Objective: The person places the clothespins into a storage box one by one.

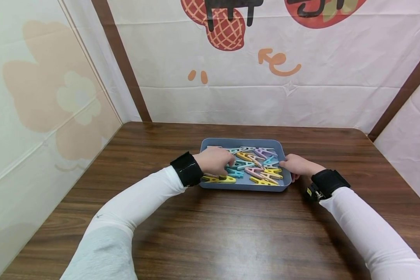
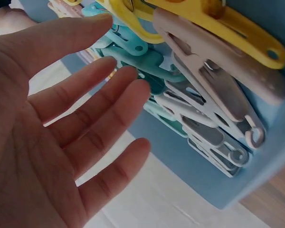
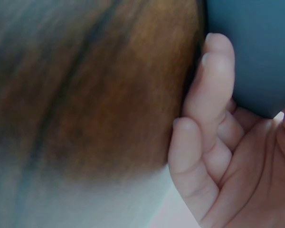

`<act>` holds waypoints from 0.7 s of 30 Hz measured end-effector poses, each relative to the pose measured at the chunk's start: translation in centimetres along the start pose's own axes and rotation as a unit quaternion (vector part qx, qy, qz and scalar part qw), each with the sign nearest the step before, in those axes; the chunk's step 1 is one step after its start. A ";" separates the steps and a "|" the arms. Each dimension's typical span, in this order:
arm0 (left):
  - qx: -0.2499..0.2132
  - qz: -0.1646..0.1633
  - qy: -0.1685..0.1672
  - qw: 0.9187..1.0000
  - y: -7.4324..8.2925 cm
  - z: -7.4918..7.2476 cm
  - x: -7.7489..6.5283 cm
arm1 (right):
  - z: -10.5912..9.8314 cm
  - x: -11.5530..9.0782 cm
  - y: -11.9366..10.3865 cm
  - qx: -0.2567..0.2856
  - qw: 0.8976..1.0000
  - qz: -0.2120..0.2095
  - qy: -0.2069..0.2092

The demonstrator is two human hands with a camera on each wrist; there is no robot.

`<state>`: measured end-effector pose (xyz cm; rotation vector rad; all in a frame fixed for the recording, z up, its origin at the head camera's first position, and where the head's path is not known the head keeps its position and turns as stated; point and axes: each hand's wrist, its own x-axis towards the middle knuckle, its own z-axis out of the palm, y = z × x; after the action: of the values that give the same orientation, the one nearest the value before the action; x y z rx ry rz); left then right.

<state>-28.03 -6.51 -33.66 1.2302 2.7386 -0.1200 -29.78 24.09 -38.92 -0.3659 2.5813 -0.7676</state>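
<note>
A blue-grey tray [image 1: 245, 186] holds several plastic clothespins in yellow, teal, pink, purple and grey. Over its left part is my left hand [image 1: 215, 160], palm toward the clothespins. In the left wrist view its fingers [image 2: 104, 128] are loosely extended and spread, with nothing between them and the thumb. The thumb tip overlaps a teal clothespin [image 2: 126, 40], and a greyish-pink clothespin [image 2: 218, 52] lies farther right. My right hand [image 1: 298, 165] grips the tray's right wall, thumb at the rim and fingers bent along the outside, as the right wrist view shows with the tray wall [image 3: 251, 52].
The tray stands on a dark brown wooden table [image 1: 224, 233], toward its far edge. A white printed cloth [image 1: 231, 101] hangs behind the table, and another cloth wall [image 1: 45, 155] runs along the left side.
</note>
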 end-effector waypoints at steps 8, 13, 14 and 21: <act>-0.040 -0.025 0.041 0.998 -1.3 -0.3 -3.0 | -0.2 -0.2 -0.2 0.004 1.000 0.012 0.002; -0.060 -0.057 0.083 0.993 -2.9 -0.1 -6.0 | -0.3 -0.2 -0.2 0.009 1.000 0.015 0.001; -0.066 -0.069 0.090 0.991 -3.3 0.0 -6.8 | -0.3 -0.2 -0.2 0.009 1.000 0.014 0.000; -0.100 -0.178 0.097 0.974 -6.6 1.0 -12.0 | -0.2 0.0 -0.2 0.008 1.000 0.005 -0.006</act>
<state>-25.01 -19.89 -32.70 0.7279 3.0208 0.2466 -29.85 24.06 -38.68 -0.3526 2.5619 -0.7796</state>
